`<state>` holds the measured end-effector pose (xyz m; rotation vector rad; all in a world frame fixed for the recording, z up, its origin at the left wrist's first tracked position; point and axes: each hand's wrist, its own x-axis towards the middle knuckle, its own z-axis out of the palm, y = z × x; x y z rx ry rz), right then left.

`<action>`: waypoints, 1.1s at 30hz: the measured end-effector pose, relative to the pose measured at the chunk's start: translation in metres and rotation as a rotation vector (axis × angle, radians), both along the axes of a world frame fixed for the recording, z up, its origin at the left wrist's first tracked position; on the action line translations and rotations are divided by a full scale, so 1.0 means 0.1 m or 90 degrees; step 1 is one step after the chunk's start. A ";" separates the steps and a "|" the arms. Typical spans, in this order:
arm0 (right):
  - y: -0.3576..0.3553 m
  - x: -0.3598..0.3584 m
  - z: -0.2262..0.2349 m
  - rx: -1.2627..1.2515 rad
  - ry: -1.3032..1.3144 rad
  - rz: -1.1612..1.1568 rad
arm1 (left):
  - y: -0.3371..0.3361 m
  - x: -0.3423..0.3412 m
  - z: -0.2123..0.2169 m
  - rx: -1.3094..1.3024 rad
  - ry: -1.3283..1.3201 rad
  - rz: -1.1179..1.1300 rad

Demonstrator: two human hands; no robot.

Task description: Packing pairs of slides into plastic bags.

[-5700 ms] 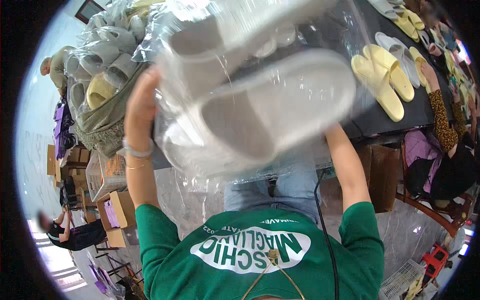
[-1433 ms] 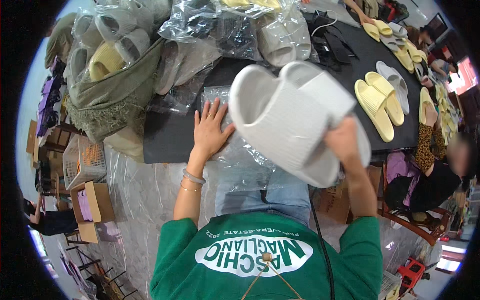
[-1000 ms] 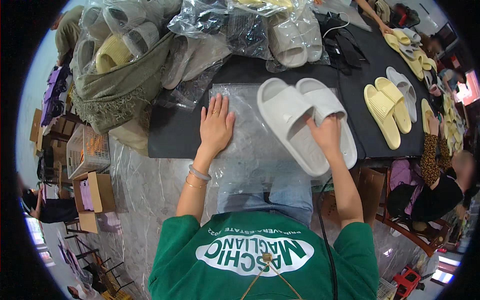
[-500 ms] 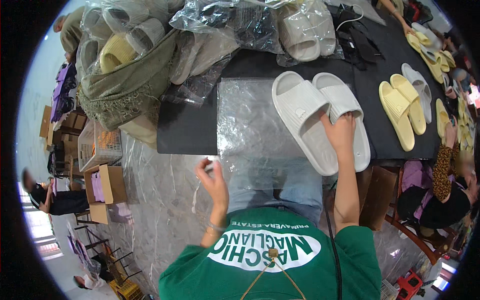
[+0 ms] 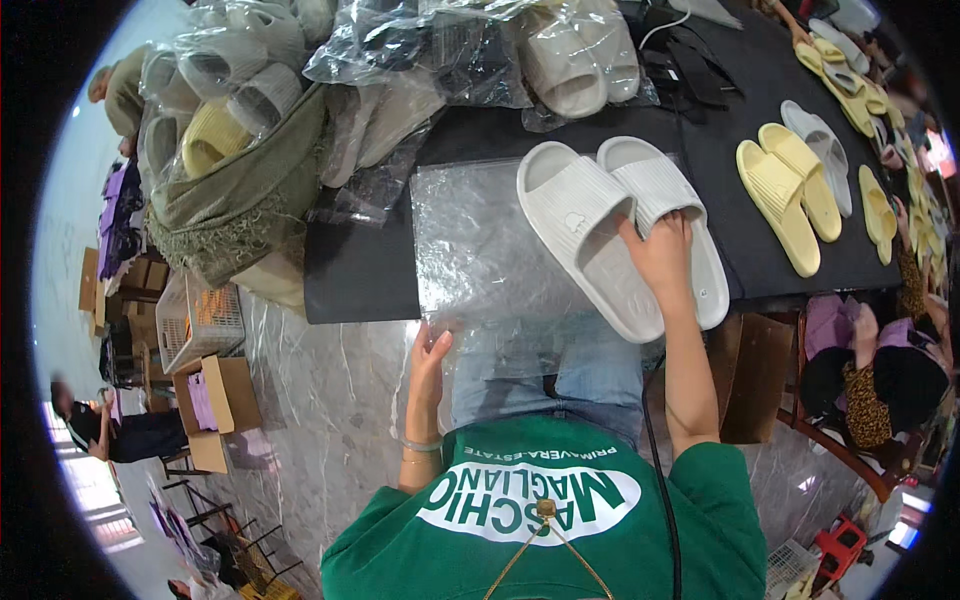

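Note:
A pair of light grey slide slippers lies side by side, toes away from me, over the right part of a clear plastic bag. My right hand is closed on the pair, its fingers tucked under the strap of the right slipper and its thumb at the left one. The bag is spread flat on the black table, with its near edge hanging past the table's front. At the bag's near left corner, my left hand has thumb and fingers on the plastic; the fingertips are partly hidden.
Yellow slippers and a pale grey pair stand to the right on the black table. Bagged slippers line the back. A green cloth-covered sack of slippers bulges at left. Co-workers sit at right.
My left hand has risen from beside the table edge to the bag's corner. The view has shifted slightly; my right hand keeps its grip on the grey slippers.

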<state>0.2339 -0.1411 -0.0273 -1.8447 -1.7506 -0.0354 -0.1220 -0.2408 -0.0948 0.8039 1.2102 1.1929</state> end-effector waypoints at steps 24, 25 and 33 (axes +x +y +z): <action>0.08 0.04 0.32 -0.002 0.145 0.063 | 0.29 0.14 0.74 -0.139 0.122 -0.079; 0.07 0.04 0.26 -0.018 0.147 0.061 | 0.27 0.15 0.71 -0.133 0.145 -0.083; 0.06 -0.03 -0.01 -0.043 0.045 0.025 | 0.09 0.22 0.45 0.015 0.520 0.152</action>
